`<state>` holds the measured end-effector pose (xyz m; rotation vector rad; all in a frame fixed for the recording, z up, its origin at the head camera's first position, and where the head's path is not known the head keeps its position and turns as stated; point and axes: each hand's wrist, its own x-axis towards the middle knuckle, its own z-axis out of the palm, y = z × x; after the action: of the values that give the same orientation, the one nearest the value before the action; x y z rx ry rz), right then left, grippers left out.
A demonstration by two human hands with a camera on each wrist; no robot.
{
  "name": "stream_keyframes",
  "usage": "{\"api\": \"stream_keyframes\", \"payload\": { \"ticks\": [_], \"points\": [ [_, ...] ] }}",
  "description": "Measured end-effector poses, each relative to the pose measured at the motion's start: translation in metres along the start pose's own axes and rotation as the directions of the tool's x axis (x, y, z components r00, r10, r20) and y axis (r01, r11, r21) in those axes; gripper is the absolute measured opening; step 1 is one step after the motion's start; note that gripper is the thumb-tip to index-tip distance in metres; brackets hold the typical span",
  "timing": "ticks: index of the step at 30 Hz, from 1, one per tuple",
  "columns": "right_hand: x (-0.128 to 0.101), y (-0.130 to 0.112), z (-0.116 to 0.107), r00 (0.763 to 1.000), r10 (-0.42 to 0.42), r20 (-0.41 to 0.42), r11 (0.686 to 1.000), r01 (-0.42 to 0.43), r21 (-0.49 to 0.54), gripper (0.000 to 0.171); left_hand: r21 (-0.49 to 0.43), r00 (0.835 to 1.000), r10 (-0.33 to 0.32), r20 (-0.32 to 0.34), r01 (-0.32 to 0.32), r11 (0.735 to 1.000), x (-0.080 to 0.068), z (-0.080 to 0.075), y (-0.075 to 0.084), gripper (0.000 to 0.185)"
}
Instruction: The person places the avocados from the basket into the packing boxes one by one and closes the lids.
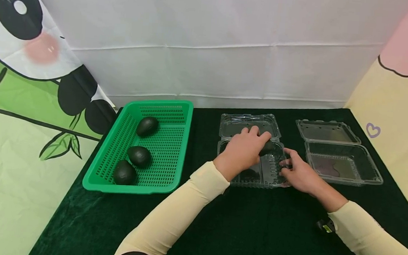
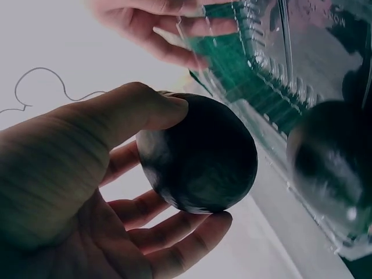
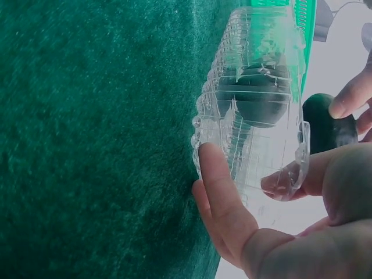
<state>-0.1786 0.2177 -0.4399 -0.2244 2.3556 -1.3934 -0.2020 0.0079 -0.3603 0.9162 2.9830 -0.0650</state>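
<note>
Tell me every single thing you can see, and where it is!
Basket: one, green, left on the cloth.
Avocados in basket: three, dark.
Held avocado: one, dark, over the middle box.
Avocado in box: one, dark, near end of the middle box.
Middle box: one, clear, lid open.
Right box: one, clear, open.
Cloth: one, dark green, covers the table.
Left hand: holds the avocado.
Right hand: grips the middle box's edge.

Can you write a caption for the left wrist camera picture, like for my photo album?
Left hand holds a dark avocado beside a clear plastic box.
</note>
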Motion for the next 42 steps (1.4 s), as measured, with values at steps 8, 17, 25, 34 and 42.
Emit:
{"api": "stream_keyframes", "payload": {
  "ticks": [8, 17, 25, 34, 42],
  "points": [
    [0.000, 0.002, -0.002, 1.000, -0.012, 0.004, 1.000, 0.012, 0.010, 0.075, -0.002, 1.000, 0.027, 0.001, -0.027, 1.000, 0.006, 0.012, 0.009, 0.064],
    [-0.001, 0.003, -0.002, 1.000, -0.019, 0.008, 1.000, 0.019, 0.004, 0.075, -0.006, 0.999, 0.054, 0.004, -0.054, 0.999, 0.013, 0.026, 0.012, 0.062],
    [0.002, 0.003, -0.002, 1.000, -0.002, 0.008, 1.000, 0.002, -0.009, 0.077, 0.016, 0.998, 0.047, 0.039, -0.047, 0.999, 0.018, 0.035, 0.013, 0.062],
    [0.001, 0.004, -0.002, 1.000, -0.011, 0.005, 1.000, 0.011, -0.028, 0.077, 0.039, 0.996, 0.023, 0.089, -0.026, 0.999, 0.025, 0.044, 0.014, 0.062],
    [0.000, 0.004, -0.002, 1.000, -0.020, -0.002, 0.998, 0.020, -0.061, 0.077, 0.065, 0.994, 0.011, 0.113, -0.018, 0.998, 0.029, 0.049, 0.016, 0.061]
  ]
}}
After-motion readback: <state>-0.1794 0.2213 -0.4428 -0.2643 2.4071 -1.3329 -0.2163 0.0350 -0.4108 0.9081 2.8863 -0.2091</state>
